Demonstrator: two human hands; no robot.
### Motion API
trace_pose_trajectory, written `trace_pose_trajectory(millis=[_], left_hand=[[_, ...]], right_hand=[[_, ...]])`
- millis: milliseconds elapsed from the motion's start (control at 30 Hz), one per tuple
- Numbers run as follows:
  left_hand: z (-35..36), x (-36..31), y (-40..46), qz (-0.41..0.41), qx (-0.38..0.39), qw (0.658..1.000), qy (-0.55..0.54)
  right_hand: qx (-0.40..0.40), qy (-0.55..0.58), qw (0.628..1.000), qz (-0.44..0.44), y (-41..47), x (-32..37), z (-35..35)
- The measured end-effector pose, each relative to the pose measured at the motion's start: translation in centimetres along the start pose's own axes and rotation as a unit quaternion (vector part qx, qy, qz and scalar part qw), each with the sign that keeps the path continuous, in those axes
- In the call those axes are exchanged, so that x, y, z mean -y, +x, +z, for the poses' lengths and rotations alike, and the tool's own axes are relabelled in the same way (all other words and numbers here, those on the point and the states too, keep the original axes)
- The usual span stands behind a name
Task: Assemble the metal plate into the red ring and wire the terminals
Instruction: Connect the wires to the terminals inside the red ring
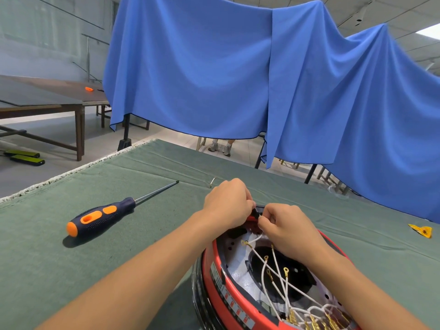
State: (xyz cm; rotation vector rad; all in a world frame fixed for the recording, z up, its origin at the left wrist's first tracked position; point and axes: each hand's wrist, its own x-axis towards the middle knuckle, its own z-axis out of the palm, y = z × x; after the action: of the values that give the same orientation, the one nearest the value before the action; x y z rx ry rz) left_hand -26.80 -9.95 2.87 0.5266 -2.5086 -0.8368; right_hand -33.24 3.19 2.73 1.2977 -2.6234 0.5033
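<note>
Showing the wiring stage at the far rim of the assembly: a worktop covered in dull green felt-like cloth [71,270] carries the round red plastic ring [215,279], which sits at the near right with a glossy black band beneath it and printed labels on its outer wall. Inside the ring lies the pale, perforated metal plate [240,272], apparently already seated, with a dark central opening. Thin white insulated wires [273,277], each ending in a small brass ring or spade terminal, fan from the near rim toward the far rim, their long axes running away from the person. Both hands meet at that far rim: the left hand [228,206] curls around a small black fitting [256,213], and the right hand [283,225], just beside it, pinches one white wire end against it. The orange-and-navy rubber-gripped screwdriver [100,216] lies to the left, nearer the left hand, shaft pointing away and rightward.
</note>
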Motion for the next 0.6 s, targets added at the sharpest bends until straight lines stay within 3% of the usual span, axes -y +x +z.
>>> trace_pose_trajectory(millis=[300,533,600], left_hand=[[0.2,0.1,0.1,-0.012,0.005,1.0,-0.013],[-0.2,2.1,1.6,-0.117,-0.014,0.98,-0.16],[0.2,3.8,2.0,-0.145,-0.023,0.98,-0.137]], right_hand=[[-0.012,0.006,1.0,0.018,0.3,-0.3,0.2],[-0.132,0.043,0.99,0.039,0.7,-0.6,-0.5],[-0.167,0.035,0.985,0.042,0.7,-0.7,-0.6]])
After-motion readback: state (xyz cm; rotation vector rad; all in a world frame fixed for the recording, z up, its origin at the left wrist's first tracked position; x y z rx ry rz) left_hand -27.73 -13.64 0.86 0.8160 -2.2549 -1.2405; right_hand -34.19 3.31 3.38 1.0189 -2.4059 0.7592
